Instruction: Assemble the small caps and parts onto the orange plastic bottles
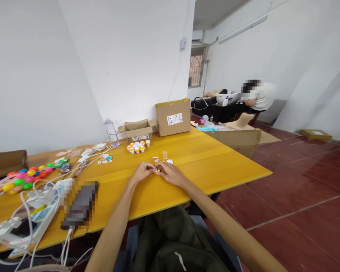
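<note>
My left hand [144,172] and my right hand [172,174] meet over the yellow table [215,162]. The fingertips of both are closed on a small orange-and-white piece [157,172], partly hidden by the fingers. Just beyond them lie small white pieces with dark marks [155,158]. A clear plastic cup [165,155] stands by these, and a white round disc [170,161] lies beyond my right hand. Farther back, several small jars with orange-and-white tops [137,147] are grouped together.
Behind the jars are an open cardboard box [138,133] and a taller carton [173,119]. A water bottle [111,132], coloured balls [25,176], a power strip [42,215] with cables and a phone [81,206] occupy the left. A person [262,96] sits at the far right.
</note>
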### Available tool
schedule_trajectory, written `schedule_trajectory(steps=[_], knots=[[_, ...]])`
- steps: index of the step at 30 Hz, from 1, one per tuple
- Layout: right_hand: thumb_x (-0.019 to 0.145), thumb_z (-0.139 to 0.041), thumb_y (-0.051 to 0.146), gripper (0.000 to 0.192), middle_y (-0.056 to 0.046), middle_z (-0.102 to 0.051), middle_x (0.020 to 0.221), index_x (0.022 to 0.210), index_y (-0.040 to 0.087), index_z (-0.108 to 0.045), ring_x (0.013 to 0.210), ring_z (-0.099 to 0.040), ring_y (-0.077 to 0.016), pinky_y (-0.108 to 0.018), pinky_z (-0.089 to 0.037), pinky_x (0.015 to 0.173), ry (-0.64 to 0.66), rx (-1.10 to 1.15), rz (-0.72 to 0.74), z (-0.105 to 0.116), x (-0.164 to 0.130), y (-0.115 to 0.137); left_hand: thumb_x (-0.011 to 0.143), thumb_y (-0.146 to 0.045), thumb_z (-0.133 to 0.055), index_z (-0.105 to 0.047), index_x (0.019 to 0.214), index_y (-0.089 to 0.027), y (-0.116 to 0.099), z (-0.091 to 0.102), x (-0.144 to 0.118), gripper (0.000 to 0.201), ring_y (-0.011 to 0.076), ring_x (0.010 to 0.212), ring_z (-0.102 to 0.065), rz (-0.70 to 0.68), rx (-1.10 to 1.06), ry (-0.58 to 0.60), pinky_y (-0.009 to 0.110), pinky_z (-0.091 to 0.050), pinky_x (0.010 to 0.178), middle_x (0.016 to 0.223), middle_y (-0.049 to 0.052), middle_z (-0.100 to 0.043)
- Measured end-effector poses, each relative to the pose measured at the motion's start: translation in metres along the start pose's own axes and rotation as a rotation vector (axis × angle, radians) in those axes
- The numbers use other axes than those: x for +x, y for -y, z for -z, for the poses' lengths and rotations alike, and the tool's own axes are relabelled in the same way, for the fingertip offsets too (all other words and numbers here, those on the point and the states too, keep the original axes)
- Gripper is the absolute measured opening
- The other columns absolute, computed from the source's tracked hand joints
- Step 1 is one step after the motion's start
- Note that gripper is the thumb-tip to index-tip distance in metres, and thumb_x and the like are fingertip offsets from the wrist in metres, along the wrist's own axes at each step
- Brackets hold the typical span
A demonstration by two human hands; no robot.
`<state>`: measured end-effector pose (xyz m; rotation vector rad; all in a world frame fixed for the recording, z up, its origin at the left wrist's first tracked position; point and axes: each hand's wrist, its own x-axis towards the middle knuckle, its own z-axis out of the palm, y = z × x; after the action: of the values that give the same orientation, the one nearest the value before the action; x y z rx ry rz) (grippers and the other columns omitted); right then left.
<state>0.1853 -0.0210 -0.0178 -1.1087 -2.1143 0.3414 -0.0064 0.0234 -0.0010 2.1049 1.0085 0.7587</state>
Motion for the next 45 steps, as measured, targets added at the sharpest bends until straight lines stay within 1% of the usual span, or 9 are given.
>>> schedule_trajectory(steps=[5, 12, 17, 23, 29, 33, 37, 45], knots=[[0.090, -0.061, 0.024, 0.011, -0.005, -0.068, 0.102, 0.101, 0.025, -0.059, 0.097, -0.064, -0.0210, -0.032, -0.049, 0.083, 0.007, -0.002, 0.008, 0.0005, -0.0001, -0.0004, 0.076, -0.019, -0.065, -0.076, 0.069, -0.018, 0.0017, -0.0007, 0.0009, 0.013, 0.0177, 0.079, -0.067, 0.010, -0.029, -0.003, 0.029, -0.051, 0.080, 0.081, 0.004, -0.076], [0.089, -0.062, 0.022, 0.013, -0.004, -0.069, 0.103, 0.101, 0.025, -0.059, 0.097, -0.064, -0.0211, -0.032, -0.049, 0.082, 0.008, 0.007, -0.001, -0.0005, 0.0007, -0.0013, 0.075, -0.024, -0.068, -0.077, 0.070, -0.018, 0.0017, -0.0013, 0.0015, 0.012, 0.0180, 0.078, -0.067, 0.039, -0.011, -0.019, 0.029, -0.052, 0.079, 0.080, 0.004, -0.076], [0.088, -0.062, 0.021, 0.014, -0.005, -0.068, 0.103, 0.101, 0.024, -0.059, 0.098, -0.064, -0.0209, -0.032, -0.049, 0.083, 0.007, 0.012, -0.002, -0.0003, 0.0009, -0.0007, 0.076, -0.023, -0.067, -0.077, 0.070, -0.018, -0.0012, -0.0012, 0.0007, 0.012, 0.0180, 0.079, -0.067, 0.051, -0.017, -0.018, 0.029, -0.052, 0.080, 0.081, 0.004, -0.076], [0.089, -0.061, 0.021, 0.014, -0.005, -0.068, 0.104, 0.102, 0.025, -0.059, 0.098, -0.064, -0.0210, -0.033, -0.049, 0.084, 0.006, 0.022, 0.020, -0.0003, 0.0003, -0.0025, 0.076, -0.020, -0.065, -0.077, 0.068, -0.019, -0.0056, -0.0006, -0.0002, 0.014, 0.0184, 0.078, -0.066, 0.039, -0.028, -0.008, 0.030, -0.051, 0.081, 0.074, 0.003, -0.074], [0.090, -0.060, 0.022, 0.015, -0.004, -0.068, 0.106, 0.104, 0.025, -0.059, 0.101, -0.063, -0.0208, -0.033, -0.049, 0.087, 0.012, 0.033, 0.033, -0.0016, -0.0003, -0.0062, 0.075, -0.018, -0.064, -0.077, 0.071, -0.018, -0.0003, -0.0015, 0.0006, 0.014, 0.0177, 0.078, -0.066, 0.032, -0.050, -0.019, 0.030, -0.051, 0.081, 0.080, 0.003, -0.076], [0.090, -0.061, 0.021, 0.014, -0.004, -0.067, 0.105, 0.103, 0.025, -0.060, 0.100, -0.063, -0.0207, -0.033, -0.048, 0.088, 0.008, 0.034, 0.032, -0.0026, -0.0001, -0.0068, 0.073, -0.017, -0.064, -0.077, 0.072, -0.017, 0.0031, -0.0024, 0.0014, 0.014, 0.0173, 0.077, -0.066, 0.032, -0.080, -0.019, 0.030, -0.051, 0.080, 0.080, 0.003, -0.076], [0.090, -0.060, 0.020, 0.014, -0.005, -0.067, 0.106, 0.102, 0.025, -0.059, 0.101, -0.063, -0.0210, -0.034, -0.048, 0.088, 0.017, 0.034, 0.026, -0.0020, -0.0001, -0.0059, 0.071, -0.014, -0.063, -0.076, 0.070, -0.017, 0.0027, -0.0023, 0.0011, 0.014, 0.0169, 0.076, -0.066, 0.042, -0.080, -0.013, 0.029, -0.050, 0.079, 0.079, 0.003, -0.075], [0.090, -0.060, 0.020, 0.013, -0.004, -0.068, 0.104, 0.102, 0.025, -0.059, 0.098, -0.063, -0.0208, -0.033, -0.049, 0.086, 0.015, 0.023, 0.036, -0.0014, 0.0003, -0.0053, 0.070, -0.014, -0.063, -0.076, 0.071, -0.017, 0.0020, -0.0021, 0.0017, 0.013, 0.0175, 0.077, -0.066, 0.065, -0.070, -0.017, 0.029, -0.051, 0.079, 0.079, 0.003, -0.075]])
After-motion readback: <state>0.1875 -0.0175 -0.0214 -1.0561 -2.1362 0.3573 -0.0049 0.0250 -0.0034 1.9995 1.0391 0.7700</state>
